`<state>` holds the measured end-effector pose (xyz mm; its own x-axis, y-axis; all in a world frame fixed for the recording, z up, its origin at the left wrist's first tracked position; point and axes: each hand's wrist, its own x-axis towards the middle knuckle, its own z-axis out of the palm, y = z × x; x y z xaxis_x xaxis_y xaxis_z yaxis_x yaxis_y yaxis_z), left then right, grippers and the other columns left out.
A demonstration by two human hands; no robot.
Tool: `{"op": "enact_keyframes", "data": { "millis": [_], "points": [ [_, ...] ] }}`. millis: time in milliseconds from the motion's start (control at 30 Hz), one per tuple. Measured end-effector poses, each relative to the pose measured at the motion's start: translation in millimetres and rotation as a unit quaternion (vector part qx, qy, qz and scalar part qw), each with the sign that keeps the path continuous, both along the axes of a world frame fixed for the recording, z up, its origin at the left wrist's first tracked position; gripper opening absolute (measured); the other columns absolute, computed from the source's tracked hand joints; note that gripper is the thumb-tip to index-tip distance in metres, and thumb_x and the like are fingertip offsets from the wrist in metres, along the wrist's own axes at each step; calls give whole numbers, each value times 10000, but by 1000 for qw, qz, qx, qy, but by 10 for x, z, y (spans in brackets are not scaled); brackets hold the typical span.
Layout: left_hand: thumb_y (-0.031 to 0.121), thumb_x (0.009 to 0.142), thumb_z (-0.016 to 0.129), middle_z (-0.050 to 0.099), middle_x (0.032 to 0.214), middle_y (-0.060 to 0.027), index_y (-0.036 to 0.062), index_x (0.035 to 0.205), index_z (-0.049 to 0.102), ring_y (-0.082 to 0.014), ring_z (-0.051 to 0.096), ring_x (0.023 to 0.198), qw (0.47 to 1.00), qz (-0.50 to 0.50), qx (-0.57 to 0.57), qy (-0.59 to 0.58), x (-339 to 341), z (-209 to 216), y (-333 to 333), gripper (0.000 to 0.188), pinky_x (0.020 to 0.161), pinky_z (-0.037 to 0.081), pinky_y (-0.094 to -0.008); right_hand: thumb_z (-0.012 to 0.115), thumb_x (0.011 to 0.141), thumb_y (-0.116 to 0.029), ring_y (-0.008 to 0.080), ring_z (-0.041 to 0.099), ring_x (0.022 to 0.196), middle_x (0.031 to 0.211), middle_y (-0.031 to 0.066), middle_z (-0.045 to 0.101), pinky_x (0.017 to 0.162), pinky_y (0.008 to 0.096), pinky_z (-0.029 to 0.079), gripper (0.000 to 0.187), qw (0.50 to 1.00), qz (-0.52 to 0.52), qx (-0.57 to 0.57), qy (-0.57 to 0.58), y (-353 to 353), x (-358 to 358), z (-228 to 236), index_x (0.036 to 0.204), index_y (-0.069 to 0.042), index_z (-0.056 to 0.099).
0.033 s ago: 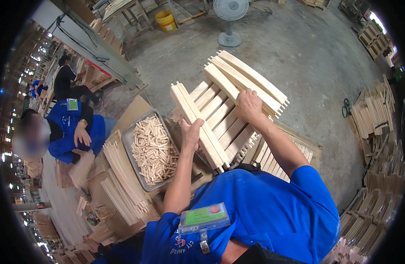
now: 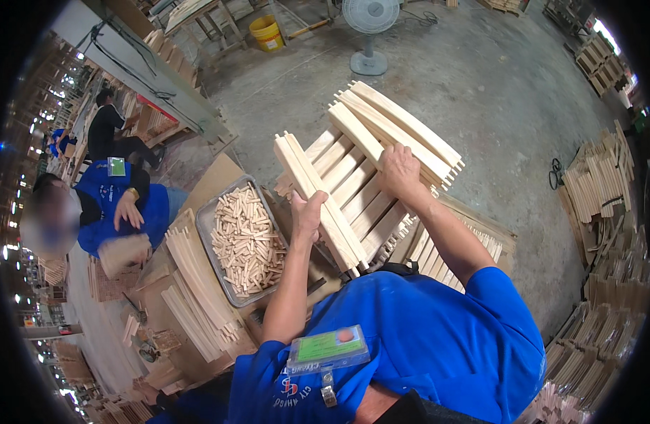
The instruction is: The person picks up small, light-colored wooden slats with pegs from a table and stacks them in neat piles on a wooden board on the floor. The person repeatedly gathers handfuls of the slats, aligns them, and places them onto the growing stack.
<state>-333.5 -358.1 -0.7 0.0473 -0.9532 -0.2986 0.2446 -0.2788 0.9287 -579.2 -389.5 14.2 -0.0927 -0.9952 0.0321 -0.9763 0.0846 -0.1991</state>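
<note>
I hold a pale wooden slatted frame (image 2: 353, 185) tilted up in front of my chest. My left hand (image 2: 308, 212) is closed around its long left side rail (image 2: 303, 173), near the lower end. My right hand (image 2: 399, 172) grips the stacked curved rails (image 2: 392, 127) on the frame's right side. Several short slats span between the two sides. My forearms reach up from my blue shirt with a green badge (image 2: 330, 348). Right beside my left hand stands a metal tray (image 2: 206, 212) filled with short wooden dowels (image 2: 246, 240).
Bundles of long wooden strips (image 2: 198, 286) lie left of the tray on a cardboard-covered bench. A seated co-worker in blue (image 2: 113, 205) works at far left. Stacked wooden parts (image 2: 600, 187) line the right side. A standing fan (image 2: 371, 32) and yellow bucket (image 2: 268, 32) are on the concrete floor.
</note>
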Motion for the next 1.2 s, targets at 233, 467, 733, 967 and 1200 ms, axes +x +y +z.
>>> {"op": "enact_keyframes", "data": {
  "millis": [233, 467, 733, 967, 1200],
  "points": [
    [103, 796, 732, 673, 1132, -177, -107, 1317, 473, -226, 675, 944, 998, -24, -22, -52, -162, 3, 65, 618, 861, 568, -349, 801, 807, -272, 422, 698, 1050, 1094, 261, 676, 886, 523, 584, 484, 991, 10, 86, -104, 316, 216, 8, 1123, 29, 590],
    [275, 772, 765, 670, 1204, -300, -114, 1359, 436, -409, 692, 1141, 967, -50, -48, -244, -391, 210, -85, 778, 1021, 525, -473, 682, 968, -485, 437, 650, 1153, 1263, 265, 634, 961, 488, 545, 627, 939, 9, 165, -300, 408, 385, -63, 1331, 25, 644],
    [316, 812, 746, 599, 1340, -303, -69, 1391, 415, -440, 637, 1225, 907, -113, 49, -403, -682, 520, -218, 770, 1079, 495, -515, 488, 1099, -276, 178, 651, 741, 713, 81, 621, 706, 360, 549, 360, 800, -7, 243, -549, 384, 198, -133, 1155, 3, 707],
    [361, 856, 758, 429, 1528, -374, -119, 1605, 176, -442, 536, 1374, 849, -80, 10, -523, -887, 341, -222, 1063, 1155, 447, -475, 595, 1051, -307, 288, 740, 825, 915, 148, 771, 773, 421, 595, 357, 924, 42, 70, -374, 213, -134, 32, 1178, -7, 741],
    [558, 1019, 625, 170, 1693, -365, -153, 1618, -92, -396, 279, 1573, 995, -32, 85, -31, -813, -66, -198, 1174, 1261, 296, -424, 774, 905, -339, 379, 667, 1036, 1071, 187, 702, 882, 448, 566, 555, 994, 9, -90, -56, -521, -716, 362, 1343, -27, 639]
  ]
}}
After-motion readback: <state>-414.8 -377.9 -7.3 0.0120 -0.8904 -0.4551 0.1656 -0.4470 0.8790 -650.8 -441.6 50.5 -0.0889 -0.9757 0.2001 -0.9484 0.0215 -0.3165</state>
